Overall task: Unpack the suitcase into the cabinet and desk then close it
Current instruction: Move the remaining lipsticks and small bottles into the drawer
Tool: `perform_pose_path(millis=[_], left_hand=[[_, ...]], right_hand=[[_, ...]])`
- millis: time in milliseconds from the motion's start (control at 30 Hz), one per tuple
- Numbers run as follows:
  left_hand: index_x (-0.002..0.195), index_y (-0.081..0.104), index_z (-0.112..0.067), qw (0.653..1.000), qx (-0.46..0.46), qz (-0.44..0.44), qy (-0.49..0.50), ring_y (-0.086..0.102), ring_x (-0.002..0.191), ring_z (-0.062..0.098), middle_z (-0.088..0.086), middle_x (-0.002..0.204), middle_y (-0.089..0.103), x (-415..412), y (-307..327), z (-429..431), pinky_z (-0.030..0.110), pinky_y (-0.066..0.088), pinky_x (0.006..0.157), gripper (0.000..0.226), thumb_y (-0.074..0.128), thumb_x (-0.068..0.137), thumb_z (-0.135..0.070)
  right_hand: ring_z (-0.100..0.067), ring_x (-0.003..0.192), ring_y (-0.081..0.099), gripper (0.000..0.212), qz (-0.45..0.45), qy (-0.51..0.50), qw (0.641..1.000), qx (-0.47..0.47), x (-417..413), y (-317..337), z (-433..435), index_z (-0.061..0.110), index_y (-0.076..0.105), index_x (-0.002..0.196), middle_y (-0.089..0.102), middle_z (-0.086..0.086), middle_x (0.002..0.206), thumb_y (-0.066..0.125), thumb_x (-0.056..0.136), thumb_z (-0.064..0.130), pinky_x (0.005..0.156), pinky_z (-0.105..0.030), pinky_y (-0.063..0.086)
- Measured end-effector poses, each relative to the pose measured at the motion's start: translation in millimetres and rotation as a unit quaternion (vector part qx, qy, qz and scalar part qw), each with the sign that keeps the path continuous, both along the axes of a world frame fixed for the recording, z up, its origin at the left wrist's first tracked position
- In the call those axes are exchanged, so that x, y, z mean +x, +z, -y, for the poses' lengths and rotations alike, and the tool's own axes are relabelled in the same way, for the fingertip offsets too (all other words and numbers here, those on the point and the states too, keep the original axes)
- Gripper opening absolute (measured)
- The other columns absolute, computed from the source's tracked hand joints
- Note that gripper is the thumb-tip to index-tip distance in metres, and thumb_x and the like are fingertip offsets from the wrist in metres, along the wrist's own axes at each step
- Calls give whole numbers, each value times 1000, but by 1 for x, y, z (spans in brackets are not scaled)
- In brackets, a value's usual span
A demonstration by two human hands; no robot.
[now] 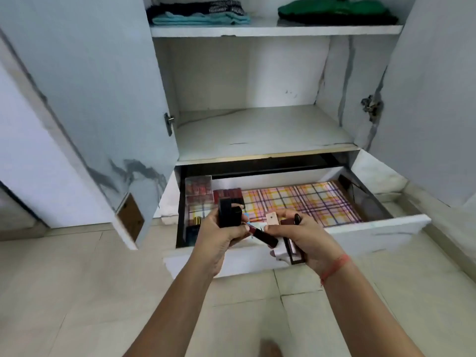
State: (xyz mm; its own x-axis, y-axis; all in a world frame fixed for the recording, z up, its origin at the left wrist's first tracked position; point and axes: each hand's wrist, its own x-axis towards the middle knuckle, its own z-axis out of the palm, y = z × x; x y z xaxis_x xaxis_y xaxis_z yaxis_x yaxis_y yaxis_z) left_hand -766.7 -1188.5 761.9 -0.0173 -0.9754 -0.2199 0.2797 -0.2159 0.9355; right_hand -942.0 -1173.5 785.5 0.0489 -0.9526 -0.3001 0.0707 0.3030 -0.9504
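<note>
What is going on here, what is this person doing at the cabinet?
A person stands at an open cabinet with its drawer pulled out. The left hand grips black boxes, the right hand holds several small makeup items, and a dark red tube lies across between both hands, above the drawer's front. More small boxes already sit at the left end of the drawer, on a checked liner. Folded clothes lie on the top shelf.

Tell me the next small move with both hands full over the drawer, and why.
Probably lower the left hand and set its black boxes on the plaid liner, beside the red boxes already lined up at the left end of the drawer. Both hands hold cosmetics, the right hand several, so freeing one comes first.
</note>
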Motion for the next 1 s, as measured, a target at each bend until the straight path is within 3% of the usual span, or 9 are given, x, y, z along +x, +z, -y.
perform_pose_path(millis=[133, 267, 433, 533, 600, 667, 767, 867, 1000], left_hand=[[100, 63, -13, 999, -10, 45, 25, 69, 91, 23, 8, 87, 73, -12, -5, 72, 34, 57, 80, 44, 65, 73, 22], [100, 63, -15, 998, -1, 53, 46, 70, 90, 22, 7, 88, 73, -32, -6, 129, 37, 56, 82, 46, 66, 72, 21], [98, 61, -13, 993, 23, 28, 113, 69, 88, 22, 6, 86, 72, -47, -23, 181, 34, 58, 79, 38, 61, 78, 20], [110, 55, -5, 974, 99, -72, 189, 67, 90, 24, 15, 96, 65, -47, -43, 206, 42, 59, 77, 33, 56, 85, 16], [120, 50, -6, 957, 155, -114, 218, 67, 92, 28, 16, 99, 65, -41, -54, 222, 43, 60, 69, 38, 55, 87, 13], [115, 50, -7, 949, 202, -107, 219, 67, 86, 28, 15, 96, 66, -37, -62, 230, 43, 60, 63, 31, 53, 89, 10], [106, 51, -10, 948, 240, -79, 196, 68, 83, 27, 13, 94, 67, -39, -72, 236, 42, 60, 63, 25, 54, 89, 8], [100, 53, -12, 953, 247, -52, 171, 69, 82, 25, 13, 93, 68, -37, -75, 244, 41, 60, 67, 22, 54, 90, 8], [100, 53, -13, 956, 246, -46, 150, 69, 83, 26, 13, 93, 68, -33, -78, 249, 40, 60, 68, 24, 52, 90, 9]], right_hand=[[-23, 75, 68, 30, 31, 50, 997, 59, -14, -15, 79, 4, 67, 103, 69, -15, 88, 75, 74, 0, 56, -28, 54], [-26, 72, 67, 24, 86, 135, 981, 112, -28, -27, 152, 9, 68, 86, 68, -15, 81, 74, 66, -3, 58, -32, 57], [-26, 62, 67, 17, 70, 136, 971, 182, -31, -55, 212, 4, 66, 82, 68, -17, 76, 68, 73, -10, 62, -37, 57], [-29, 66, 66, 20, -36, 88, 985, 142, -34, -73, 240, 5, 68, 79, 69, -14, 74, 74, 67, -10, 67, -43, 56], [-25, 66, 64, 23, -129, 52, 984, 112, -33, -86, 258, 7, 67, 83, 69, -10, 75, 76, 66, -6, 59, -34, 54], [-20, 63, 63, 26, -210, 37, 972, 98, -31, -101, 271, 13, 66, 86, 68, -4, 76, 77, 67, 0, 56, -28, 52], [-21, 76, 66, 25, -335, 70, 936, 85, -25, -124, 287, 23, 64, 88, 69, -1, 85, 76, 70, 11, 72, -36, 58], [-23, 90, 66, 37, -338, 50, 938, 57, -12, -136, 302, 24, 64, 107, 70, -2, 102, 74, 74, 12, 82, -36, 55], [-24, 98, 63, 47, -357, 49, 932, 26, 1, -144, 310, 21, 59, 124, 67, -5, 112, 68, 79, 9, 75, -22, 42]])
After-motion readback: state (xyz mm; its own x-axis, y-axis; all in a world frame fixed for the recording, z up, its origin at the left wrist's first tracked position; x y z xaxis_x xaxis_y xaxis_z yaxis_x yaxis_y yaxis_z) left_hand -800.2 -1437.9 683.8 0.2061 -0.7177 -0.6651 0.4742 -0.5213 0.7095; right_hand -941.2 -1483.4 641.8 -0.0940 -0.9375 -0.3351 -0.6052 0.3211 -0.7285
